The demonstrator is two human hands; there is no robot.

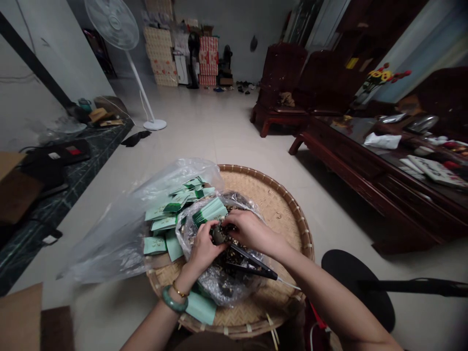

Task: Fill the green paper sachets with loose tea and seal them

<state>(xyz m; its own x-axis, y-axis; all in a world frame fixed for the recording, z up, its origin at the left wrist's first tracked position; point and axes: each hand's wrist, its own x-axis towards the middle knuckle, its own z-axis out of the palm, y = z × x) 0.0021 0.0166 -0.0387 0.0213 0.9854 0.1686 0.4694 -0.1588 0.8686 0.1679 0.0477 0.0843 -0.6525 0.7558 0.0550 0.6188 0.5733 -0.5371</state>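
Observation:
My left hand (204, 247) curls thumb and fingers around a small dark grey rounded thing (218, 236), too dim to name. My right hand (247, 228) is closed at its other side, fingertips bent down; what they hold, if anything, is hidden. Under both hands a clear plastic bag (228, 291) lies open, holding a dark, loose dried mix with pale bits. A stack of light green packets (210, 211) rests on the bag's far left part. Below my right hand lies a black flat iron (256, 264), its arms spread apart, with a white cord.
The round woven bamboo tray (285, 214) carries it all. More green packets (161, 223) spill from a large clear plastic bag (109, 243) at left. A black round stand base (347, 282) is at right, near a dark wooden table (351, 165). A white fan (155, 125) stands farther off.

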